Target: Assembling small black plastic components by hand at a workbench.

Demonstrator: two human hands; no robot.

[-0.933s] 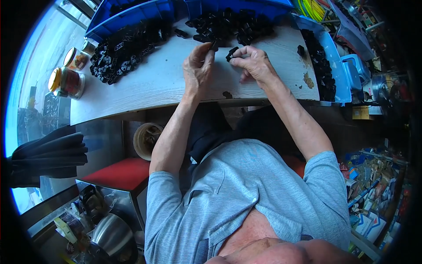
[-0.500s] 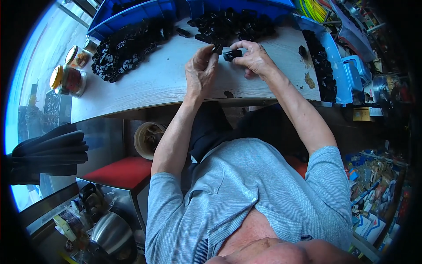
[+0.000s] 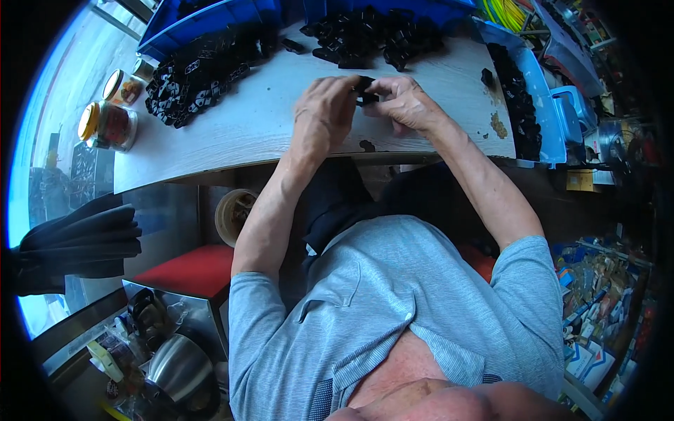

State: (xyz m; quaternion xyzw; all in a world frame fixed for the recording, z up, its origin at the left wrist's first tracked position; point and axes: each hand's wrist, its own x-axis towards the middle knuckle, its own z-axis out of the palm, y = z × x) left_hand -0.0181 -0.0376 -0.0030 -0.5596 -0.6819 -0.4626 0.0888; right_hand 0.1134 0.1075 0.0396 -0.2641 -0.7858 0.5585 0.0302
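Observation:
Over the front of the pale table, my left hand and my right hand meet at a small black plastic part. Fingers of both hands are closed on it from either side, hiding much of its shape. Whether it is one piece or two joined pieces cannot be made out. Just beyond my hands lies a heap of similar black parts, with a single black part lying apart to its left. Another, larger heap of black parts spreads across the table's left side.
Blue bins stand along the table's far edge. At the right, a light blue bin holds more black parts. Lidded jars sit at the left edge. Below the table are a round bucket and a red-topped cabinet.
My hands have come together. The black pieces held apart, one in each hand, now meet between my fingers, and my left hand has turned over them.

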